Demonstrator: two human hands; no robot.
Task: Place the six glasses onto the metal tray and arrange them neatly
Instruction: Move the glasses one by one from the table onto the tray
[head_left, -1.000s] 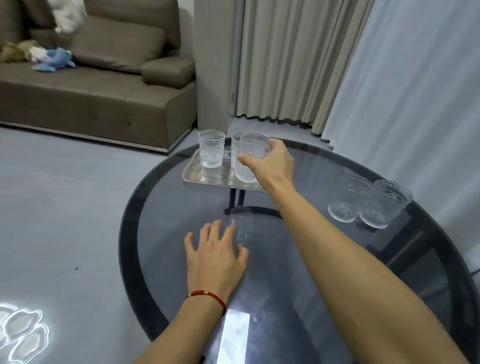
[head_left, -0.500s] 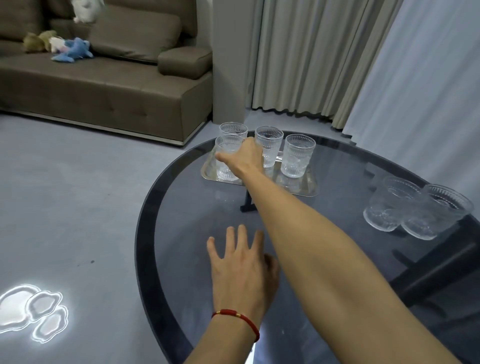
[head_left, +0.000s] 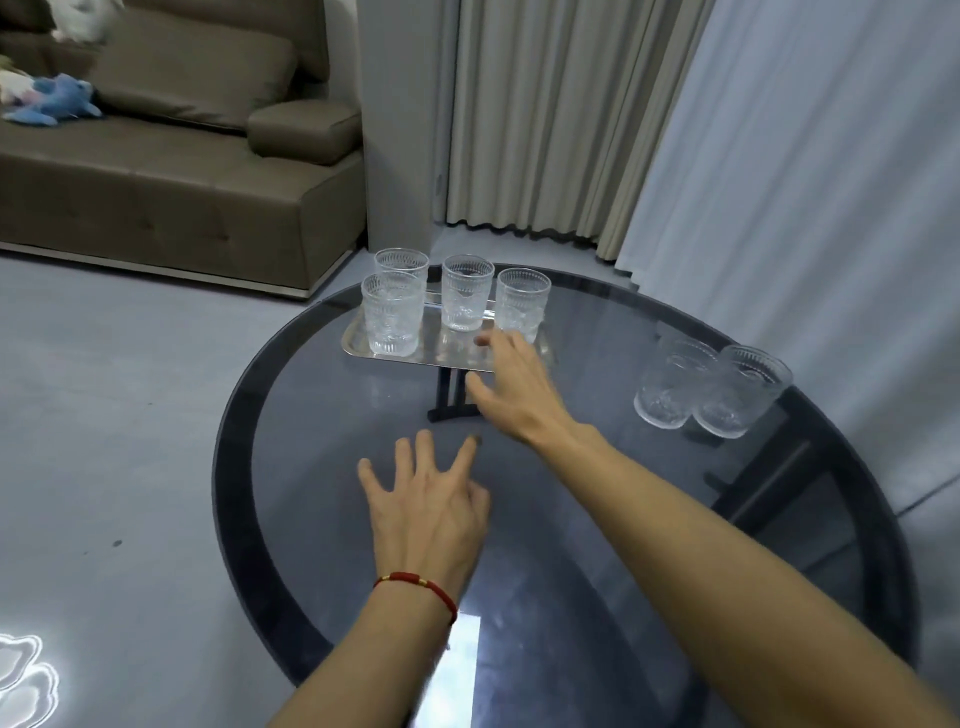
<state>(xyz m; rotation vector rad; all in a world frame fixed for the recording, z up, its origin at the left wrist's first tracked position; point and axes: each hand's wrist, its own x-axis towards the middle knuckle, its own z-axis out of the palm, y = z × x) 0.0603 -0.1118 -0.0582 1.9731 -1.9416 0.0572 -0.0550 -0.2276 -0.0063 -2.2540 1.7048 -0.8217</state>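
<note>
A metal tray (head_left: 358, 344) lies at the far side of a round dark glass table (head_left: 597, 519). Several clear ribbed glasses stand upright on it: a front-left glass (head_left: 392, 314), a back-left glass (head_left: 401, 261), a middle glass (head_left: 466, 292) and a right glass (head_left: 522, 304). Two more glasses (head_left: 670, 382) (head_left: 740, 389) stand together on the table at the right, off the tray. My right hand (head_left: 514, 387) hovers open and empty at the tray's front edge. My left hand (head_left: 428, 506) rests flat on the table, fingers spread.
A brown sofa (head_left: 171, 171) with soft toys (head_left: 54, 101) stands at the back left. Curtains (head_left: 675, 130) hang behind the table. The table's near rim curves from left to lower right, with grey floor (head_left: 104, 441) to the left.
My right hand set the front-left glass on the tray, let it go and drew back to the right. The view shifted so the table sits further left.
</note>
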